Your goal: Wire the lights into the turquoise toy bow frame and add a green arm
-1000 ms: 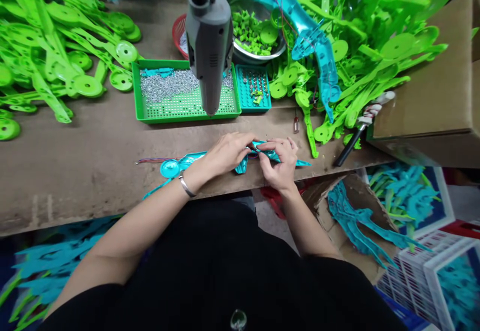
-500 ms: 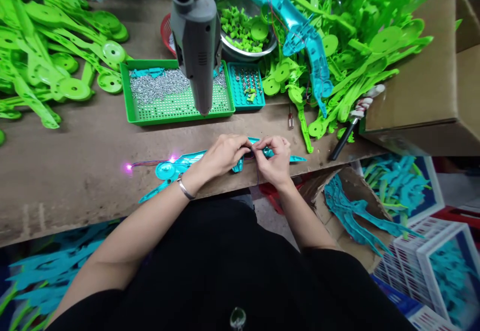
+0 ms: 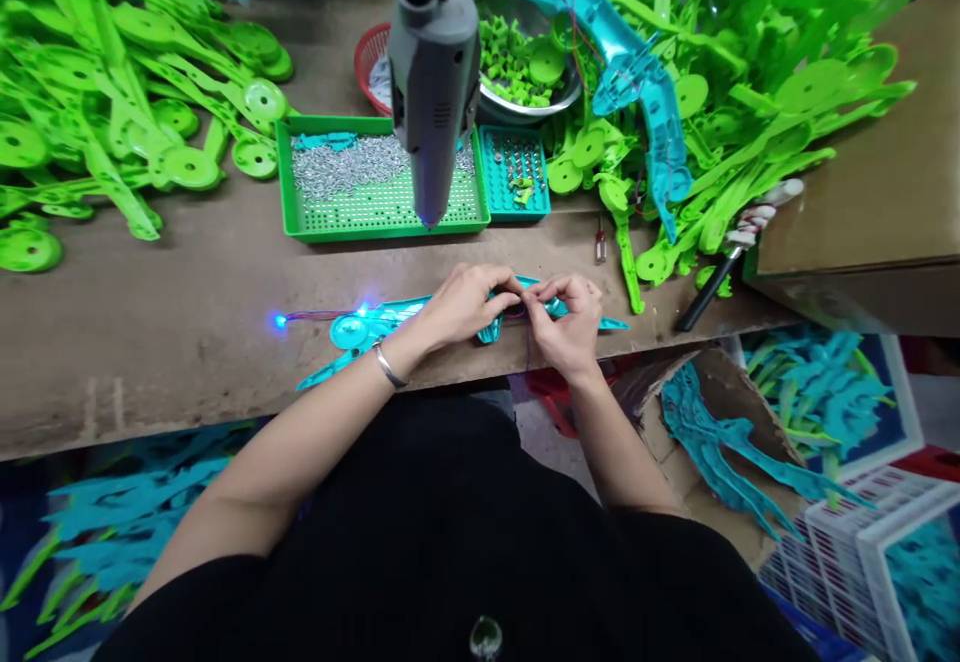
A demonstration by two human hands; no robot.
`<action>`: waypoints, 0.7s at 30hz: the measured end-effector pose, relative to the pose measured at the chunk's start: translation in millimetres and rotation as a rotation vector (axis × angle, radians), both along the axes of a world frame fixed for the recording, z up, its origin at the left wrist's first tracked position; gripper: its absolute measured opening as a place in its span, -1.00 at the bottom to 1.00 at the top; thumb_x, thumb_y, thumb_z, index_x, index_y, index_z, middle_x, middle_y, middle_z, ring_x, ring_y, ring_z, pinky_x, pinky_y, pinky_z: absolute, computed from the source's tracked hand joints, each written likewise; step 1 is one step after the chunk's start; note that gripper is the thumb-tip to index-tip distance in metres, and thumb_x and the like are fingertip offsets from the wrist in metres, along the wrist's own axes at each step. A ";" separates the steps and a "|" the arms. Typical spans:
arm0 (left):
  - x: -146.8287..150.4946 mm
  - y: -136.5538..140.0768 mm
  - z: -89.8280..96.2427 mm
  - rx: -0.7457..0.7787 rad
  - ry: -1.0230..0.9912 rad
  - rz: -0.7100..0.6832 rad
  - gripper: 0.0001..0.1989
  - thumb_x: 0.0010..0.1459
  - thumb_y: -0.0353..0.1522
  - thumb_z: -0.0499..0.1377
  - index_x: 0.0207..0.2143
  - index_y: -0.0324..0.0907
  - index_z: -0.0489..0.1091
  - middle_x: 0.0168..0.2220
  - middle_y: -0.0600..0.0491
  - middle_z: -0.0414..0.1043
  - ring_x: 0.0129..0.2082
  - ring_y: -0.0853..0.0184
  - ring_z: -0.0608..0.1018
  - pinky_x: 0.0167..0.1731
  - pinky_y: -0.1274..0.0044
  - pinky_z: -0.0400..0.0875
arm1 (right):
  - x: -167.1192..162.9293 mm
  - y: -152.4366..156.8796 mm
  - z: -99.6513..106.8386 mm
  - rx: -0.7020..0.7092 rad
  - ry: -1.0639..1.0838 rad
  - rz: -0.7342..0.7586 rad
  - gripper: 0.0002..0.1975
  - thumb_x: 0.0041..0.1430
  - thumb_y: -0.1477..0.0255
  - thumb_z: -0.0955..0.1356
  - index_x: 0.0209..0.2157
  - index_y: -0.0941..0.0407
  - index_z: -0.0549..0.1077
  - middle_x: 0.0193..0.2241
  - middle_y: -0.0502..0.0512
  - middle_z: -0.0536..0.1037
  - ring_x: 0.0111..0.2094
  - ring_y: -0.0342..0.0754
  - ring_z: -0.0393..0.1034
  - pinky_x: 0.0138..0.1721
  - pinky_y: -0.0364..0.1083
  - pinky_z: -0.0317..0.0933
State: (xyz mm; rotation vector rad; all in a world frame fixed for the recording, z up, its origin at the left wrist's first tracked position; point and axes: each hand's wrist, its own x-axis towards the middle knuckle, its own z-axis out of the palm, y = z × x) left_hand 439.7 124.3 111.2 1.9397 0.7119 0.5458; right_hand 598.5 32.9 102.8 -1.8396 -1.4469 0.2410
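Observation:
A long turquoise plastic shell (image 3: 397, 315) lies along the table's front edge, partly covered by both hands. Thin wires (image 3: 319, 315) run along it, and blue lights glow at the far left end (image 3: 280, 321) and on the shell. My left hand (image 3: 472, 304), wearing a silver bracelet (image 3: 390, 366) at its wrist, rests over the shell with thumb and fingers pinched. My right hand (image 3: 564, 322) pinches close beside it, fingertips nearly meeting the left ones. A dark thin wire (image 3: 528, 344) hangs from between them over the shell; the fingertips hide the exact grip.
A grey power screwdriver (image 3: 435, 102) hangs above a green tray (image 3: 382, 235) of screws. A turquoise tray (image 3: 514, 210) of small metal parts adjoins it. Green plastic shells (image 3: 187, 167) pile up left and right. A small screwdriver (image 3: 600, 245) and a cardboard box (image 3: 847, 242) are at right.
The lights have turned from pink to blue. The whole view has shifted a little, so everything appears farther right. Both hands keep nearly the same pinched pose over the shell.

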 end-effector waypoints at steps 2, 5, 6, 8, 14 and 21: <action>0.9 -0.4 -1.4 -0.033 -0.006 0.012 -0.86 0.18 -0.50 0.25 -0.24 -0.15 0.59 -0.26 0.05 0.66 -0.26 0.30 0.64 -0.21 0.50 0.42 | 0.2 0.5 -0.4 0.026 0.007 0.014 -0.80 0.15 0.36 0.40 -0.45 0.03 0.28 -0.44 -0.03 0.61 -0.30 0.02 0.52 0.05 0.15 0.11; 3.5 -1.8 -2.5 -0.052 0.003 0.030 -0.83 0.17 -0.54 0.24 -0.24 -0.16 0.58 -0.23 0.04 0.67 -0.21 0.29 0.65 -0.17 0.49 0.45 | 2.0 1.0 -2.4 0.056 0.003 0.023 -0.78 0.14 0.37 0.42 -0.47 0.04 0.30 -0.45 -0.02 0.60 -0.33 0.04 0.51 0.03 0.16 0.13; 4.3 -2.1 -2.3 -0.054 0.011 0.025 -0.82 0.19 -0.54 0.23 -0.23 -0.16 0.58 -0.22 0.04 0.67 -0.20 0.29 0.66 -0.16 0.49 0.46 | 3.2 1.4 -3.6 0.058 -0.001 0.020 -0.78 0.13 0.36 0.43 -0.48 0.04 0.31 -0.45 -0.01 0.60 -0.33 0.05 0.51 0.02 0.16 0.15; 4.2 -2.7 -0.8 -0.043 0.032 -0.002 -0.82 0.24 -0.51 0.21 -0.16 -0.16 0.56 -0.16 0.02 0.66 -0.15 0.29 0.66 -0.12 0.48 0.47 | 6.4 3.1 -6.7 0.063 -0.017 0.013 -0.79 0.13 0.33 0.44 -0.47 0.04 0.35 -0.46 0.01 0.60 -0.34 0.06 0.51 -0.02 0.15 0.18; -29.4 -16.0 13.0 0.214 0.074 -0.035 -0.70 0.33 -0.45 0.15 0.10 -0.21 0.44 0.02 -0.13 0.58 0.01 0.19 0.61 0.10 0.33 0.44 | 16.7 9.1 -12.3 0.127 -0.279 0.088 -0.79 0.21 0.23 0.40 -0.40 0.05 0.55 -0.46 0.08 0.60 -0.35 0.08 0.44 -0.14 0.10 0.16; -159.8 8.3 9.3 0.409 0.139 0.480 -0.85 0.28 -0.49 0.12 -0.21 -0.18 0.49 -0.27 0.00 0.60 -0.25 0.34 0.61 -0.17 0.50 0.49 | 23.0 8.6 -3.2 0.235 -0.496 0.171 -0.78 0.30 0.30 0.36 -0.31 0.12 0.60 -0.40 0.12 0.61 -0.33 0.02 0.45 -0.19 0.01 0.20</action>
